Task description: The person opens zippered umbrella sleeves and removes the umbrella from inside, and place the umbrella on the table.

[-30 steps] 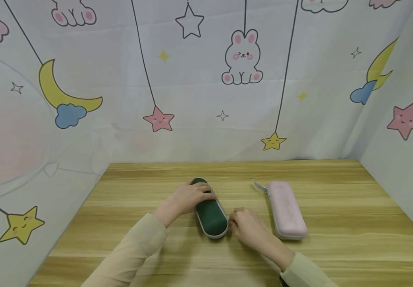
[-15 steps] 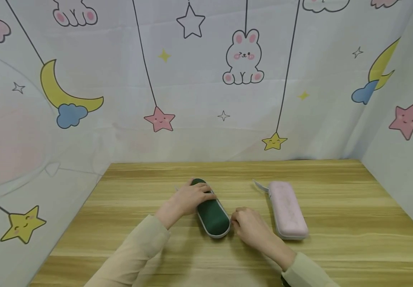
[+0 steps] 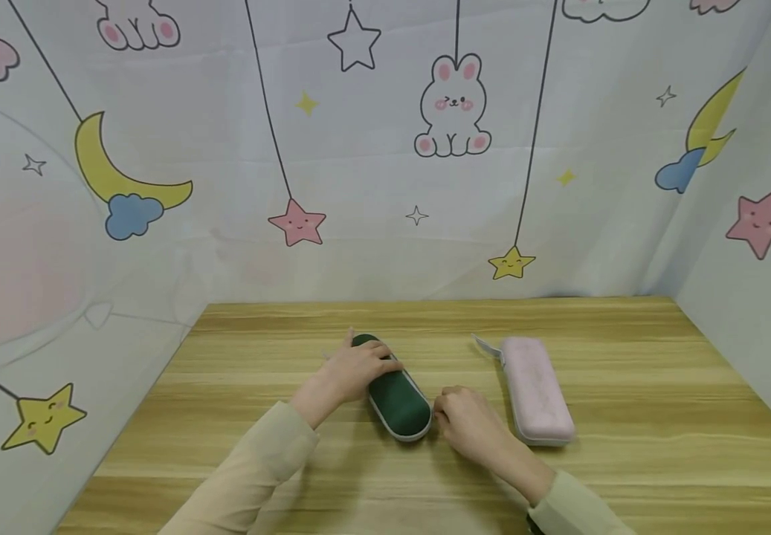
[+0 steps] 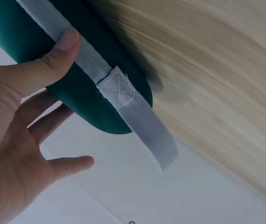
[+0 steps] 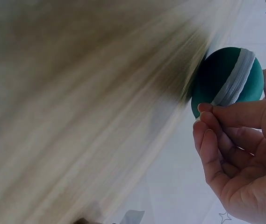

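Note:
An oblong dark green hard case (image 3: 398, 401) with a grey zipper band lies at a slant on the table. My left hand (image 3: 355, 368) holds its far part from above, and in the left wrist view the thumb (image 4: 67, 42) presses the zipper band. One finger there sticks out away from the case, near a grey fabric loop (image 4: 144, 123) at the case's end. At the near end, my right hand (image 3: 465, 420) pinches the zipper (image 5: 235, 77) between thumb and forefinger. The fingertips hide any pull tab. The case looks closed.
A pink case (image 3: 537, 390) with a grey strap (image 3: 485, 346) lies to the right of my right hand. The wood-grain table (image 3: 278, 327) is bordered by pale printed curtains (image 3: 372, 163) at the back and both sides.
The green case has turned slightly, its near end shifting right and its far end left. A left-hand finger now sticks up by the far end. The right hand keeps its pinch, barely moving right.

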The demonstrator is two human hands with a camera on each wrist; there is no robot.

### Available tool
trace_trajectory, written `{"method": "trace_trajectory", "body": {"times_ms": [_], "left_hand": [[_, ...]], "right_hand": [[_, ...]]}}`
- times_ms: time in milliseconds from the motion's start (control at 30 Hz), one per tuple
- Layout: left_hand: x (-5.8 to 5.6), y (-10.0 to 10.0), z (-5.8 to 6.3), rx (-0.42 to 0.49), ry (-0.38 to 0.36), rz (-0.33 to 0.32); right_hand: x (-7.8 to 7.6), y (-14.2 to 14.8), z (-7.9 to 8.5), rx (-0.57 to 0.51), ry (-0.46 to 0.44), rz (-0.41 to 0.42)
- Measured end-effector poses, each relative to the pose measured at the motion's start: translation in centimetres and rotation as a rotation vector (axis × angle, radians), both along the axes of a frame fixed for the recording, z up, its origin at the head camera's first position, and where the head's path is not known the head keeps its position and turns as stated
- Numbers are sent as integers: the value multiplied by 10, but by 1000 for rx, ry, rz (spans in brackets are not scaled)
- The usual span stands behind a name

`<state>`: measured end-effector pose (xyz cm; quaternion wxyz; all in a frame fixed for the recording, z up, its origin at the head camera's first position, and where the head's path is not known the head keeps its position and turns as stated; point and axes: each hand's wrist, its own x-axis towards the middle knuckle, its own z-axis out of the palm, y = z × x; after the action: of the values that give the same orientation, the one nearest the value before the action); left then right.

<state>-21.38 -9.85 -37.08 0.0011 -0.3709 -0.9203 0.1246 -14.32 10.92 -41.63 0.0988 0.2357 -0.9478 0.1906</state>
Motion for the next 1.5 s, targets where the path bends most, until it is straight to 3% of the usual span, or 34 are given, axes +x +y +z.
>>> {"method": "trace_trajectory", "body": {"times_ms": [833,1500], "left_hand": [[4,-3,-2,0,-10,83],[5,-8,-7,24,35,48]], "right_hand": [[-2,6,-4,5,43,9],[1,7,-4,33,99,-5]]}}
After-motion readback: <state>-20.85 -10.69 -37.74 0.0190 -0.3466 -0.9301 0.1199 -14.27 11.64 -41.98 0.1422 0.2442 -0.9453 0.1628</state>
